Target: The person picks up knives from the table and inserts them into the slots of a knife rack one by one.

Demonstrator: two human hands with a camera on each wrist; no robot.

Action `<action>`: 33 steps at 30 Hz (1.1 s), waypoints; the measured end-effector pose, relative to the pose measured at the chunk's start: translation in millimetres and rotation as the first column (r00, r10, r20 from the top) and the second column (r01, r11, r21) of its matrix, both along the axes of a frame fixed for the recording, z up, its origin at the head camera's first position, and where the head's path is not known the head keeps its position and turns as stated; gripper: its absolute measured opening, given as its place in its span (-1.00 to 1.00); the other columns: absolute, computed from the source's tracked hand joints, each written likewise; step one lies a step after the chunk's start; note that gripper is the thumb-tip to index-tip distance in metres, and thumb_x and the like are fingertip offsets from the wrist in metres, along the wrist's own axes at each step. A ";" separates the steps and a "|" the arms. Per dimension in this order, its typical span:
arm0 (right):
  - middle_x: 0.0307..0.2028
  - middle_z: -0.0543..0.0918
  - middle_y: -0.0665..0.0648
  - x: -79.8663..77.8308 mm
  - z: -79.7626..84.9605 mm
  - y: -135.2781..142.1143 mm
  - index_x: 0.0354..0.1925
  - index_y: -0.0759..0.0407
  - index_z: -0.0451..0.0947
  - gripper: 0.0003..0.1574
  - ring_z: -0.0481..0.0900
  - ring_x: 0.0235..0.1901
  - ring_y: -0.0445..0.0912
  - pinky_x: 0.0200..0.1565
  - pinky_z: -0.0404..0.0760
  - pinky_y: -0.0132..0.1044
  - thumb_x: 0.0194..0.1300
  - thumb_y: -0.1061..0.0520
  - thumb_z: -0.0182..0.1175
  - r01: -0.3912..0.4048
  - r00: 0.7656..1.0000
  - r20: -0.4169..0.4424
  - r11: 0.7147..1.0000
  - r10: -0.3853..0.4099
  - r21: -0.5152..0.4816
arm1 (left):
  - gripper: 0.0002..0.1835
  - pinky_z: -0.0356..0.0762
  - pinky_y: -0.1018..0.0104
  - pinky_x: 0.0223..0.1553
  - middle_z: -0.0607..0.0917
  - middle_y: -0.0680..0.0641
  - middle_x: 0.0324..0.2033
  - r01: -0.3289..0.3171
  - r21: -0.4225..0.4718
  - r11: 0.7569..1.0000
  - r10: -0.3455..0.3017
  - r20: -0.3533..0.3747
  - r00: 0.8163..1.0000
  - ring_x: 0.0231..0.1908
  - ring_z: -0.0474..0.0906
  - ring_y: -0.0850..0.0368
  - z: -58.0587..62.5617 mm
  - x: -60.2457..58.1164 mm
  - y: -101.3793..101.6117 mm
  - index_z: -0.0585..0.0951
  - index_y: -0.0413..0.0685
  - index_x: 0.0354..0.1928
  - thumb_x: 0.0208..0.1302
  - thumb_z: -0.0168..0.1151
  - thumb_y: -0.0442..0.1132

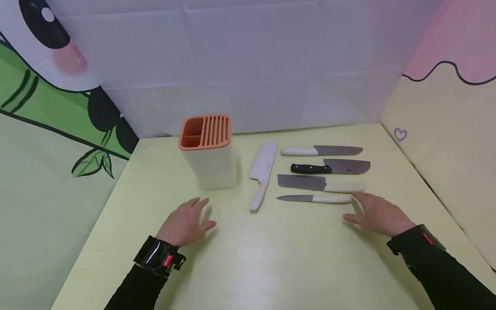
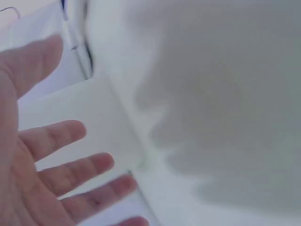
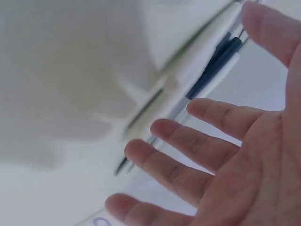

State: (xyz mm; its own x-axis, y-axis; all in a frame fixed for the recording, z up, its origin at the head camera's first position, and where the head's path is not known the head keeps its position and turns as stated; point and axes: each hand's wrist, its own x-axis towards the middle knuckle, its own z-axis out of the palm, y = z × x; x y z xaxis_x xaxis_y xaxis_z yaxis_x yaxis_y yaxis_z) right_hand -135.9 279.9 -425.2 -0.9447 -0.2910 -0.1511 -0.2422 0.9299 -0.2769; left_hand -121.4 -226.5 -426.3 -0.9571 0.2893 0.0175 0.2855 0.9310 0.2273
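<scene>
My left hand [image 1: 184, 224] is held over the table in front of a white knife block [image 1: 215, 170] with an orange slotted top, its fingers spread and holding nothing. Near the handle end of a small paring knife [image 1: 331, 198] is my right hand [image 1: 377, 214], fingers apart and also holding nothing; whether a fingertip touches that handle I cannot tell. Behind the paring knife lie a white-handled cleaver [image 1: 302, 181], a black-handled knife [image 1: 346, 166] and a white-handled chef's knife [image 1: 339, 150]. A white cleaver [image 1: 264, 163] lies lengthwise between the block and this row.
The pale table [image 1: 248, 267] ends at a lilac cloth backdrop [image 1: 271, 64] behind the block. A cream panel [image 1: 445, 142] with a heart mark borders the right side. The block's top has open compartments at left and narrow slots at right.
</scene>
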 end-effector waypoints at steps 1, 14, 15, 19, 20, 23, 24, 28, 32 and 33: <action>0.21 0.40 0.52 -1.8 3.7 -0.6 0.33 0.42 0.27 0.07 0.35 0.20 0.40 0.06 0.41 0.28 0.23 -0.36 0.23 -0.003 1.000 -0.005 1.000 0.003 -0.007 | -0.22 0.47 -0.17 0.06 0.52 -0.34 0.16 0.013 0.018 1.000 -0.013 -0.030 0.999 0.15 0.46 -0.29 4.2 -1.5 0.0 0.46 -0.20 0.30 0.17 0.37 0.15; 0.07 0.60 0.36 -40.0 32.6 -41.7 0.23 0.32 0.46 -0.26 0.56 0.05 0.24 -0.08 0.55 0.14 0.27 -0.12 0.29 -0.164 0.971 -0.177 0.986 0.158 -0.022 | -0.62 0.65 0.08 -0.27 0.70 -0.18 -0.21 0.146 0.113 0.983 -0.065 -0.530 0.846 -0.26 0.63 -0.07 73.8 -37.1 6.1 0.69 -0.24 -0.09 0.11 0.47 -0.14; 0.06 0.61 0.34 -44.4 34.2 -45.2 0.22 0.33 0.47 -0.28 0.58 0.03 0.23 -0.09 0.57 0.12 0.27 -0.11 0.30 -0.177 0.967 -0.188 0.984 0.170 -0.022 | -0.60 0.64 0.05 -0.23 0.68 -0.20 -0.19 0.149 0.112 0.982 -0.063 -0.554 0.830 -0.21 0.61 -0.09 77.2 -40.9 7.2 0.68 -0.25 -0.08 0.10 0.48 -0.15; 0.00 0.65 0.31 -65.8 40.7 -53.9 0.17 0.33 0.50 -0.34 0.63 -0.04 0.18 -0.16 0.60 0.07 0.26 -0.06 0.33 -0.197 0.957 -0.217 0.980 0.190 -0.015 | -0.46 0.57 -0.03 -0.08 0.59 -0.26 -0.07 0.149 0.105 0.983 -0.057 -0.601 0.797 -0.02 0.48 -0.18 86.9 -57.2 11.9 0.61 -0.29 0.03 0.06 0.50 -0.11; 0.01 0.64 0.30 -71.6 42.0 -55.5 0.18 0.33 0.50 -0.34 0.63 -0.04 0.18 -0.15 0.60 0.06 0.26 -0.05 0.33 -0.195 0.958 -0.215 0.981 0.188 -0.013 | -0.41 0.55 -0.05 -0.05 0.56 -0.27 -0.04 0.147 0.101 0.984 -0.057 -0.603 0.795 0.01 0.45 -0.20 88.5 -61.6 12.9 0.58 -0.30 0.06 0.04 0.51 -0.09; -0.01 0.65 0.31 -88.8 43.2 -58.0 0.18 0.32 0.51 -0.36 0.63 -0.06 0.17 -0.15 0.59 0.06 0.27 -0.02 0.32 -0.189 0.963 -0.198 0.982 0.181 -0.022 | -0.25 0.45 -0.12 0.06 0.49 -0.31 0.05 0.135 0.090 0.987 -0.056 -0.595 0.802 0.09 0.38 -0.23 91.4 -73.8 16.2 0.50 -0.31 0.15 0.00 0.53 0.00; -0.03 0.66 0.30 -94.7 42.6 -58.7 0.17 0.32 0.51 -0.38 0.63 -0.08 0.16 -0.16 0.58 0.05 0.27 -0.02 0.32 -0.188 0.965 -0.190 0.982 0.181 -0.020 | -0.20 0.42 -0.15 0.09 0.48 -0.32 0.08 0.131 0.091 0.987 -0.052 -0.589 0.806 0.11 0.37 -0.24 92.0 -77.7 17.3 0.48 -0.31 0.18 -0.02 0.53 0.03; -0.09 0.68 0.31 -117.3 36.5 -62.0 0.15 0.35 0.53 -0.40 0.65 -0.17 0.14 -0.19 0.59 0.03 0.28 -0.01 0.30 -0.195 0.966 -0.169 0.981 0.194 0.011 | -0.02 0.31 -0.24 0.15 0.43 -0.30 0.16 0.085 0.086 0.993 -0.026 -0.537 0.843 0.19 0.31 -0.27 93.3 -91.0 22.5 0.40 -0.26 0.27 -0.11 0.53 0.20; -0.02 0.65 0.31 -136.5 29.6 -66.4 0.17 0.35 0.51 -0.40 0.63 -0.10 0.17 -0.12 0.57 0.04 0.29 0.01 0.29 -0.178 0.972 -0.149 0.983 0.183 0.048 | 0.15 0.23 -0.34 0.15 0.36 -0.27 0.26 0.007 0.033 0.999 0.008 -0.449 0.894 0.29 0.20 -0.28 95.3 -102.6 26.9 0.31 -0.19 0.37 -0.17 0.47 0.37; -0.01 0.64 0.32 -140.8 28.1 -68.2 0.17 0.35 0.51 -0.41 0.62 -0.08 0.18 -0.11 0.56 0.05 0.29 0.02 0.29 -0.172 0.973 -0.145 0.984 0.178 0.050 | 0.18 0.20 -0.37 0.15 0.34 -0.27 0.29 -0.010 0.018 1.000 0.017 -0.426 0.905 0.32 0.17 -0.28 96.1 -105.0 27.6 0.27 -0.18 0.39 -0.18 0.45 0.40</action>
State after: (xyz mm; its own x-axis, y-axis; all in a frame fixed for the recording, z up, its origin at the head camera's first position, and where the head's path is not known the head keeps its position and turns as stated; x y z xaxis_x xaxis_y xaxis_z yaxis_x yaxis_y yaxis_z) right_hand -276.7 211.7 -397.1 -0.8923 -0.4507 -0.0265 -0.4379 0.8783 -0.1919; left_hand -226.5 -198.9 -330.2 -0.8614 0.2725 0.4287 0.3455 0.9329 0.1012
